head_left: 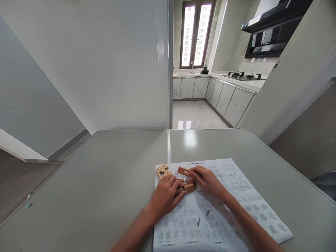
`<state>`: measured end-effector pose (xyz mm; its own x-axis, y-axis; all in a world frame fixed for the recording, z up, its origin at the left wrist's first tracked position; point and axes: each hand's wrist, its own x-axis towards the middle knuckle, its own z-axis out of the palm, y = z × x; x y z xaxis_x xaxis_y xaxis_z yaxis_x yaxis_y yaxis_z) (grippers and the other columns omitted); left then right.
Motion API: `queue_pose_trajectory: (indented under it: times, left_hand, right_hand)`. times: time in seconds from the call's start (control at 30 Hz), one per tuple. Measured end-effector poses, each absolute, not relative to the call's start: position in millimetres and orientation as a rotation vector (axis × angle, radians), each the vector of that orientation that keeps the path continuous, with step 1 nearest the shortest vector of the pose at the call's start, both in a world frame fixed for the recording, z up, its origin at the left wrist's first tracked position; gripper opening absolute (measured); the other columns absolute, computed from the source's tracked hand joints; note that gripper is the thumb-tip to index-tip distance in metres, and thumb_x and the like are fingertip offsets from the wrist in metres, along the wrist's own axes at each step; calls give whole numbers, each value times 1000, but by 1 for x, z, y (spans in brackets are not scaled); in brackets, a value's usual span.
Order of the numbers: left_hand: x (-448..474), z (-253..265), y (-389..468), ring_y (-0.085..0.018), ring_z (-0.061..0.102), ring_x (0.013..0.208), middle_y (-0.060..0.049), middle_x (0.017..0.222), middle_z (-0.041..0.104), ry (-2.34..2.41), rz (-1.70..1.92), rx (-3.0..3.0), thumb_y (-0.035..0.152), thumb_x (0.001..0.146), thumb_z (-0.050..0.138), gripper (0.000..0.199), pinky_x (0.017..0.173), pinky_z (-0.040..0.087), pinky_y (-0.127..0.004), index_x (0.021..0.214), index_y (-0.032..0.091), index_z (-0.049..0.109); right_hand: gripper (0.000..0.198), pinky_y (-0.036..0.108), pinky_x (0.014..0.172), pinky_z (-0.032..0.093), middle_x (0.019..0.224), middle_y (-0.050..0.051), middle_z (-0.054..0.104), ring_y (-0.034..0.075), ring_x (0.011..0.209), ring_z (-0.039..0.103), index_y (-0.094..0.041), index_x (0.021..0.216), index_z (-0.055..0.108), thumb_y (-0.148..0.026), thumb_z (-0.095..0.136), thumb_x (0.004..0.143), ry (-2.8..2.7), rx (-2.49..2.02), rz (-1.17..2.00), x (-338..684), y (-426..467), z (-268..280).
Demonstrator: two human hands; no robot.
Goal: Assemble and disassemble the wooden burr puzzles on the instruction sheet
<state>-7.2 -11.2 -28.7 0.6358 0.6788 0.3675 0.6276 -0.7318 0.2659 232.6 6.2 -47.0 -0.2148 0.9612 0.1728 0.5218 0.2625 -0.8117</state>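
While the right hand [206,180] pinches one end of a light-brown, straight wooden bar with a notch [183,171] between thumb and fingertips, closed with no visible slack, the left hand [166,194] curls over a cluster of reddish-brown interlocking wooden blocks [189,188], its thumb along the near side and its fingers across the left part. The bar's free end points leftward from the pinch, above the far side of the cluster, and the gap in the blocks lies just nearer than that. Good handling here seems to call for a steady left hold, firm enough that the loose-looking pieces do not spread, and a light right pinch that lets the bar turn until its notch faces the matching cut; forcing it could skew the blocks. Just beyond the left fingers sits a pale-yellow, stepped wooden block assembly [163,170], best left unbumped. Beneath both grips, the white paper sheet printed with small line diagrams [181,220] could slip if the wrists drag on it.
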Motion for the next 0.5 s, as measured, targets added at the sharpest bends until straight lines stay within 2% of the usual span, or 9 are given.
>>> queue_pose_trajectory:
  times: [0.2,0.5]
  left_hand:
    - [-8,-28,-11,-28,60,102,-7,103,64,1129,774,2698,35,93,70,18,90,53,-47,96,22,59]
    - [-8,-27,-12,-27,58,108,-7,108,63,1095,741,2649,33,93,70,15,96,53,-45,95,21,61]
  right_hand:
    - [33,43,92,54,106,8,71,26,103,65,-27,111,76,-42,48,104,-1898,-1317,817,234,5,-45]
    - [33,41,90,56,109,7,66,25,102,64,-33,122,75,-44,47,106,-1972,-1322,783,229,-2,-38]
